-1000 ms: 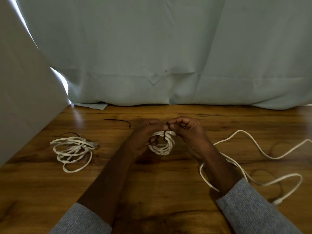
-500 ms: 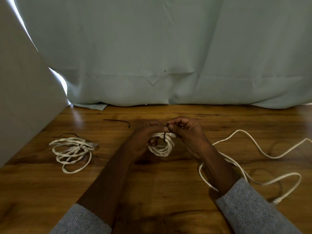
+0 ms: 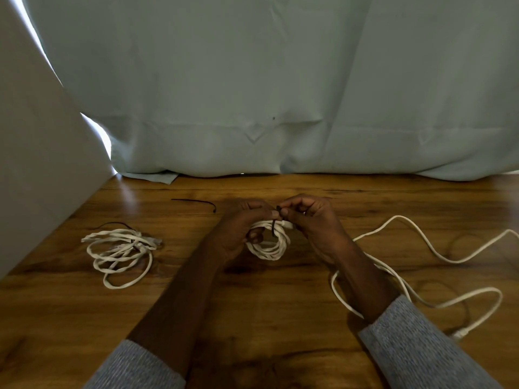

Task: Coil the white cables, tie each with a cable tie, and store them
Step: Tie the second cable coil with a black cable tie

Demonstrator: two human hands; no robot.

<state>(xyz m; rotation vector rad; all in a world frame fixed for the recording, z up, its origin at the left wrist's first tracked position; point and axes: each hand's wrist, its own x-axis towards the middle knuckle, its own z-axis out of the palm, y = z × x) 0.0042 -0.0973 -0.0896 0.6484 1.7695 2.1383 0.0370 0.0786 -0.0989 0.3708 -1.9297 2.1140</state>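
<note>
A small white cable coil [image 3: 270, 247] is held upright just above the wooden table [image 3: 252, 318] at the centre. My left hand [image 3: 241, 231] grips the coil's left side. My right hand [image 3: 311, 220] pinches the black cable tie [image 3: 274, 226] that wraps over the coil's top. Another white cable [image 3: 118, 248], coiled loosely with a dark tie on it, lies at the left. An uncoiled white cable [image 3: 421, 254] sprawls on the right, partly under my right forearm. A spare black cable tie [image 3: 196, 203] lies behind my left hand.
A pale curtain [image 3: 280, 94] hangs along the table's far edge. A grey panel [image 3: 42, 164] stands slanted at the left. The loose cable's plug [image 3: 460, 332] rests near my right sleeve.
Almost nothing differs: both hands stay at the coil, with only small finger shifts on the black tie.
</note>
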